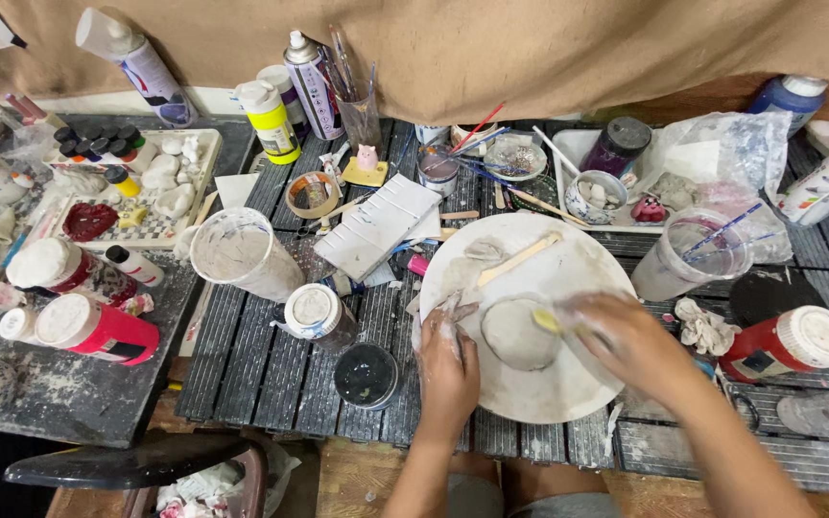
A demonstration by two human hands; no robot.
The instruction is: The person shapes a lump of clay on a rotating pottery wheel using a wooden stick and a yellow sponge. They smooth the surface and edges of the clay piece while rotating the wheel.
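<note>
Head view: clay-smeared fingers (453, 317) press round grey slab (518, 334).

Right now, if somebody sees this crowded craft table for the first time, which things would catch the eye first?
First comes the large round white board at centre, where the left hand steadies a pale flat clay disc while the right hand works on it with a small yellow tool. Next are the bright red jars with white lids, one at far left and one at right.
</note>
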